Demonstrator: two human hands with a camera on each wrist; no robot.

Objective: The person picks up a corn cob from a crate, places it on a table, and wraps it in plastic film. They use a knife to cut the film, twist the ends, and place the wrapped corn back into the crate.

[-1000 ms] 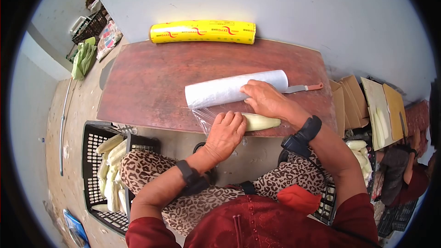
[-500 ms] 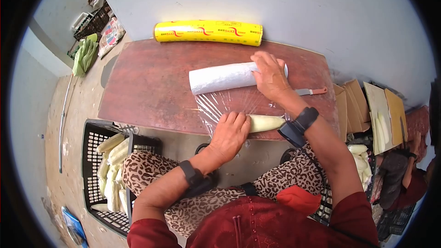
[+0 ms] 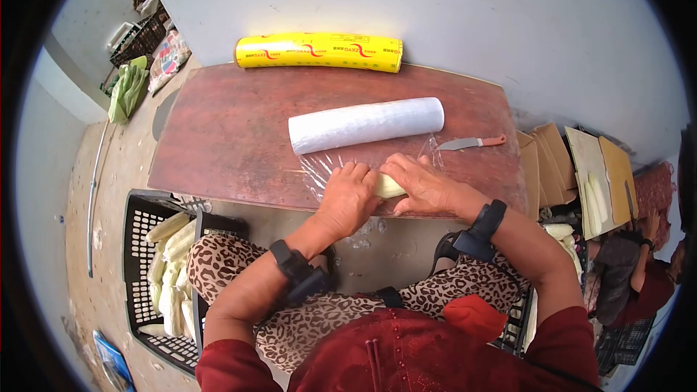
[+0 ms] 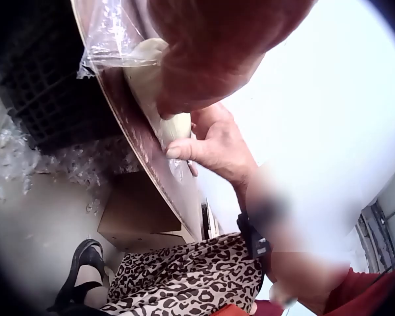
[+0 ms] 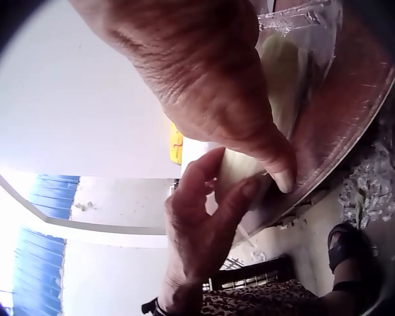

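A pale corn ear lies near the table's front edge, partly under both hands. The left hand grips its left end, thumb and fingers round it in the right wrist view. The right hand lies over its right part, fingers curved round it, thumb on the near side. Clear film runs from the white film roll down to the corn. In the left wrist view the corn shows with film bunched at its end.
A knife lies right of the roll on the red-brown table. A yellow wrapped roll lies along the back edge. A black crate of corn stands at the lower left, cardboard at the right.
The right hand has left the film roll and come down onto the corn beside the left hand. More of the roll and the knife's blade now show.
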